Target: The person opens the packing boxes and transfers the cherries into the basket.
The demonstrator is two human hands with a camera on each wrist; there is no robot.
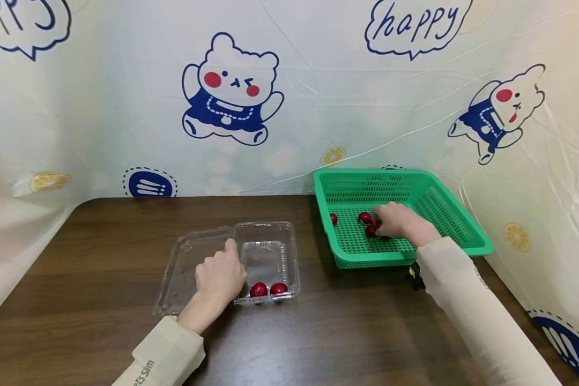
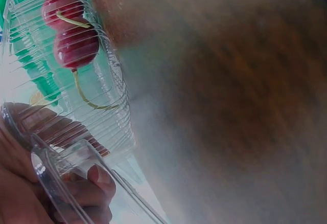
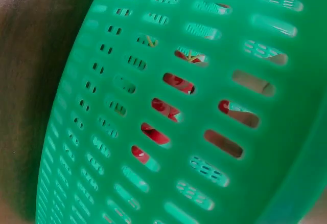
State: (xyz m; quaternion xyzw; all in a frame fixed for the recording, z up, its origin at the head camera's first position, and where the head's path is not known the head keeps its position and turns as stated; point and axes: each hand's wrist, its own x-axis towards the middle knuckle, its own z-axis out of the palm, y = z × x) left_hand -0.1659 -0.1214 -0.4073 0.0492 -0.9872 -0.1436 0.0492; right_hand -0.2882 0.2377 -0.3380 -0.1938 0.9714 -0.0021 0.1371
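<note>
My left hand (image 1: 219,276) grips the hinge side of an open clear plastic clamshell box (image 1: 262,260). In the left wrist view, a fingertip (image 2: 104,180) is curled against the plastic. Two red cherries, a left one (image 1: 259,290) and a right one (image 1: 279,288), lie at the box's near edge. Inside the green slotted basket (image 1: 366,185), my right hand (image 1: 398,219) reaches down among several cherries (image 1: 371,230). Through the slots in the right wrist view, fingers (image 3: 224,143) show beside a cherry (image 3: 223,107); whether they pinch it is hidden.
The box's lid (image 1: 185,262) lies open to the left on the brown wooden table (image 1: 318,343). A small black-and-yellow object (image 1: 416,276) sits by the basket's near side, partly behind the right sleeve (image 1: 458,284). A printed cloth (image 1: 140,107) hangs behind the table.
</note>
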